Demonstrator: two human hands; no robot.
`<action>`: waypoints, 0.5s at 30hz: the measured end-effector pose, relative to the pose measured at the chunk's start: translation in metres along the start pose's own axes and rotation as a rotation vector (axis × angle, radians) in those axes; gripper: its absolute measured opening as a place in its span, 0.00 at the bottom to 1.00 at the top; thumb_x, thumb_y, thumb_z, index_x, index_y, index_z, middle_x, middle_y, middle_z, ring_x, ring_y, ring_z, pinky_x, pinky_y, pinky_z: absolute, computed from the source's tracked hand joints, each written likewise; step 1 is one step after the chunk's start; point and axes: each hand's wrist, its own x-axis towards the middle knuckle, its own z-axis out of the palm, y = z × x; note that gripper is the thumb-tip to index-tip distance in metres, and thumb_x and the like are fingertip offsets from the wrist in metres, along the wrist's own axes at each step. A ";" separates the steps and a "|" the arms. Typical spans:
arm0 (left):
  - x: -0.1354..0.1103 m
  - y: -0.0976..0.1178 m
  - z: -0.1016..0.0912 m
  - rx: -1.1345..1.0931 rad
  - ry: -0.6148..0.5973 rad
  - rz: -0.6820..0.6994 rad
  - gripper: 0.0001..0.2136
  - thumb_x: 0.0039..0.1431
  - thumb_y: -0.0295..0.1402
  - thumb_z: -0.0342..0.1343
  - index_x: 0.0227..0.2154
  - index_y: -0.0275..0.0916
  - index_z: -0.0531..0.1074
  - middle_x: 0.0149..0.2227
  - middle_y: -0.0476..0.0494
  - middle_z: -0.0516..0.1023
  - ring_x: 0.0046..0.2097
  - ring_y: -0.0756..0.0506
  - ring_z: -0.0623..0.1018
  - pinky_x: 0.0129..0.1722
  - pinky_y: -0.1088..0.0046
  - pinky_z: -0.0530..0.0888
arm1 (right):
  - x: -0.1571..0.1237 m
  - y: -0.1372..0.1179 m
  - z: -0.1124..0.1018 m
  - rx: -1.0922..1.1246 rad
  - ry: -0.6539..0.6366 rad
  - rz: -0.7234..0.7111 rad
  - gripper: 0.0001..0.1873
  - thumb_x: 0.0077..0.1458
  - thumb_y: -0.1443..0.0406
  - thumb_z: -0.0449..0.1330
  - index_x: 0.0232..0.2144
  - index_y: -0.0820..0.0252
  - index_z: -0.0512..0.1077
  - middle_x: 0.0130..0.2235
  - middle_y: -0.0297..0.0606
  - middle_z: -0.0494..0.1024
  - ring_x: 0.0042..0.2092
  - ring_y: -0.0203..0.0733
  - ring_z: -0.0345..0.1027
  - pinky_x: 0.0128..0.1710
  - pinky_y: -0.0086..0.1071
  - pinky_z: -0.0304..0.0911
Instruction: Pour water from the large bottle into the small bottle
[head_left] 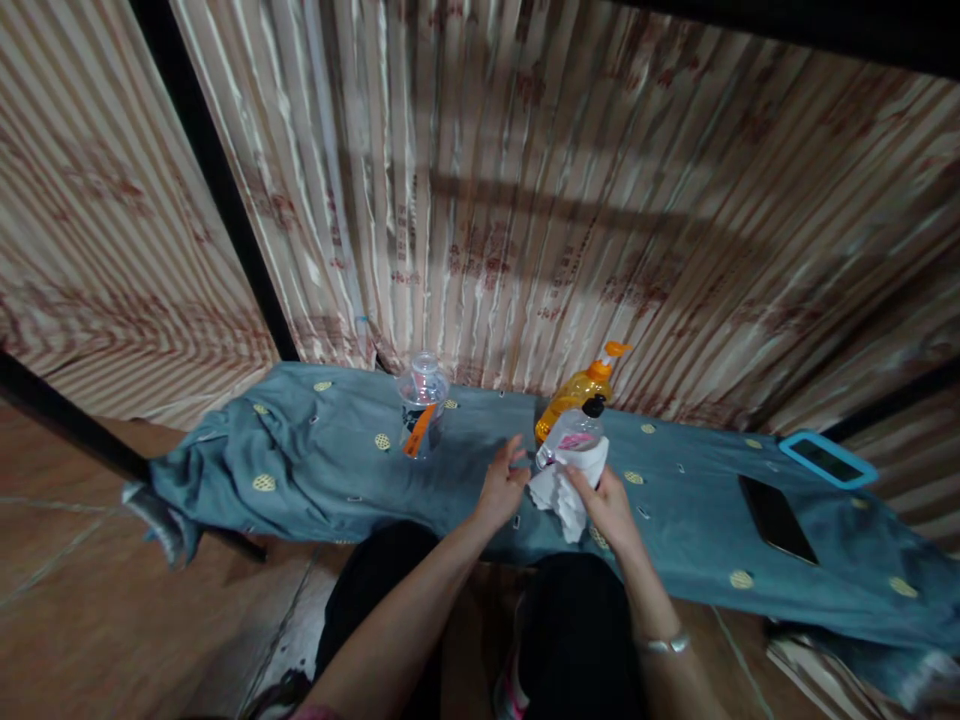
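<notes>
My right hand [609,508] is closed on a crumpled white tissue [564,503], which it presses against the front of a clear bottle [582,428] with a black cap and a pink-marked label. Just behind that bottle stands a pump bottle [568,398] of amber liquid with an orange pump head. Left of the tissue, my left hand [502,488] holds nothing, its fingers apart and pointing at the clear bottle without clearly touching it. Farther left, an uncapped transparent plastic bottle [422,410] with an orange-and-dark label stands upright.
A grey-blue cloth with yellow prints [465,510] covers the low bench. On its right side lie a dark phone [777,518] and a blue-framed object [828,460]. A pleated patterned curtain [480,200] hangs behind, with a dark metal post [217,180] at left.
</notes>
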 end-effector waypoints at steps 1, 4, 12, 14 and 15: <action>-0.001 0.003 -0.008 0.012 0.039 0.031 0.28 0.52 0.19 0.57 0.57 0.41 0.71 0.60 0.37 0.76 0.59 0.38 0.77 0.58 0.57 0.75 | -0.001 -0.002 0.011 -0.021 -0.022 -0.016 0.31 0.58 0.45 0.53 0.51 0.64 0.72 0.46 0.50 0.80 0.47 0.53 0.76 0.47 0.42 0.70; -0.004 0.015 -0.033 0.036 0.081 0.153 0.24 0.55 0.21 0.57 0.55 0.41 0.73 0.59 0.38 0.77 0.57 0.40 0.78 0.57 0.57 0.76 | -0.009 -0.006 0.049 -0.095 -0.108 -0.076 0.31 0.62 0.53 0.50 0.60 0.65 0.65 0.52 0.54 0.77 0.54 0.55 0.73 0.53 0.46 0.67; -0.010 0.039 -0.095 0.048 0.135 0.239 0.17 0.57 0.29 0.60 0.50 0.40 0.76 0.54 0.38 0.80 0.55 0.40 0.80 0.55 0.58 0.77 | -0.047 0.002 0.112 -0.224 -0.371 -0.242 0.43 0.46 0.57 0.67 0.63 0.65 0.64 0.65 0.54 0.66 0.67 0.55 0.58 0.66 0.48 0.55; -0.013 0.045 -0.113 0.065 0.174 0.267 0.15 0.57 0.32 0.61 0.47 0.39 0.77 0.51 0.38 0.81 0.52 0.40 0.81 0.54 0.59 0.78 | -0.045 0.011 0.096 -0.255 -0.332 -0.242 0.40 0.54 0.52 0.62 0.65 0.61 0.60 0.66 0.48 0.64 0.68 0.49 0.56 0.67 0.45 0.53; -0.014 0.049 -0.123 0.083 0.192 0.285 0.13 0.57 0.35 0.61 0.45 0.39 0.78 0.48 0.38 0.82 0.51 0.41 0.82 0.54 0.59 0.78 | -0.042 0.016 0.085 -0.282 -0.291 -0.222 0.38 0.58 0.51 0.58 0.66 0.62 0.59 0.67 0.48 0.63 0.69 0.48 0.55 0.68 0.45 0.52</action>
